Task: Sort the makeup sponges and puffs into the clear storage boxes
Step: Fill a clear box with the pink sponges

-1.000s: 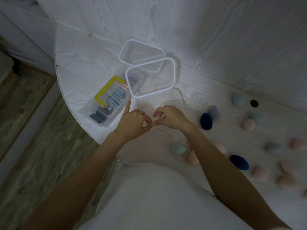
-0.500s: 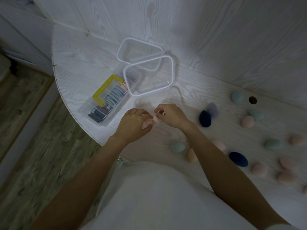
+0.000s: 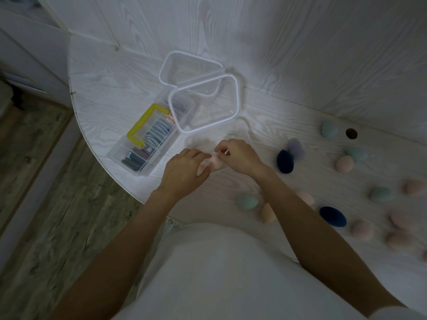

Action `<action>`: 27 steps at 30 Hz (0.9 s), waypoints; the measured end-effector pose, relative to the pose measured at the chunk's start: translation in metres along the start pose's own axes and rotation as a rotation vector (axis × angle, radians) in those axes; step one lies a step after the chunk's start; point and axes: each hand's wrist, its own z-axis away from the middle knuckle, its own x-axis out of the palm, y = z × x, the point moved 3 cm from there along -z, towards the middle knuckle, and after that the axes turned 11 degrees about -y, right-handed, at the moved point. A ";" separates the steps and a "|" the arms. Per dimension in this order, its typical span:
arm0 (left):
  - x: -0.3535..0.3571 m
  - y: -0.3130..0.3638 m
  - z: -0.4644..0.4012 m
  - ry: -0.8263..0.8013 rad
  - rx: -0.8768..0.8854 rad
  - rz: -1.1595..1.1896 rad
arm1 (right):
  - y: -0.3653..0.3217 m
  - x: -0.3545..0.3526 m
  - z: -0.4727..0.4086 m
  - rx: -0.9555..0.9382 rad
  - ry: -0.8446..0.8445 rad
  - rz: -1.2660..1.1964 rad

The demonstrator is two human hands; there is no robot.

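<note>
Both hands meet on one pale pink sponge, just short of the boxes.

On the white wood-grain desk [image 3: 111, 93], the open clear plastic storage box [image 3: 204, 103] lies straight beyond the left hand [image 3: 184, 173] and right hand [image 3: 240, 155], whose curled fingers together pinch the pale pink soft sponge [image 3: 213, 163] between them.

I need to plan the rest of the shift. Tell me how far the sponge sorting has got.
Barely begun. Done: nothing certain; the clear box shows only a faint pink shape inside. In hand: both the left hand and right hand hold one pink sponge. Left: over a dozen sponges on the table, such as the navy one.
</note>
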 end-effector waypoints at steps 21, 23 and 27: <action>0.097 0.166 -0.006 -0.336 0.284 -0.260 | 0.148 0.049 0.222 0.524 0.442 -0.250; 0.097 0.170 -0.005 -0.242 0.253 -0.211 | 0.148 0.047 0.216 0.568 0.395 -0.194; 0.088 0.159 -0.028 -0.157 0.161 -0.025 | 0.145 0.040 0.192 0.579 0.352 0.043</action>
